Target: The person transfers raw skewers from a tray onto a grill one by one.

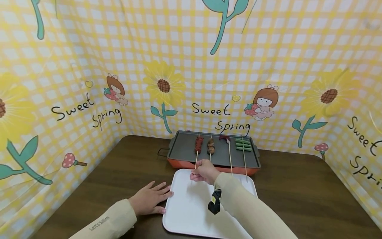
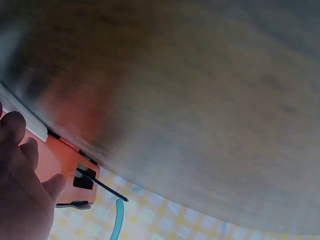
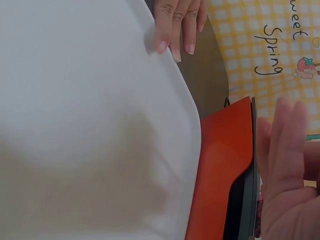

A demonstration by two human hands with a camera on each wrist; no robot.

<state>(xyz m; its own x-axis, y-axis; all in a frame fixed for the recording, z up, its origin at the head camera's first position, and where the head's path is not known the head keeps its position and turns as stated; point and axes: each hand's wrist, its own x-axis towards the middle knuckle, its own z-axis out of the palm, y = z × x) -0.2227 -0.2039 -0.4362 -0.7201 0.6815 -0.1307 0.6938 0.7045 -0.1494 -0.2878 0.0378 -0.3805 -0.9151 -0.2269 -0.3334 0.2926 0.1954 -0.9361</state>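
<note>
Head view alone shows right hand (image 1: 204, 172) fingers pinching red skewer (image 1: 198, 145); left hand (image 1: 149, 198) flat, released.

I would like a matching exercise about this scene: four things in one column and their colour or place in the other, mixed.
Things:
1. tray
2. grill
3. left hand
4. rightmost skewer

Descriptions:
A. green pieces
B. flat on the table, touching the tray's left edge
C. white, nearest the person
D. dark plate on an orange base

Pairs: 1-C, 2-D, 3-B, 4-A
</note>
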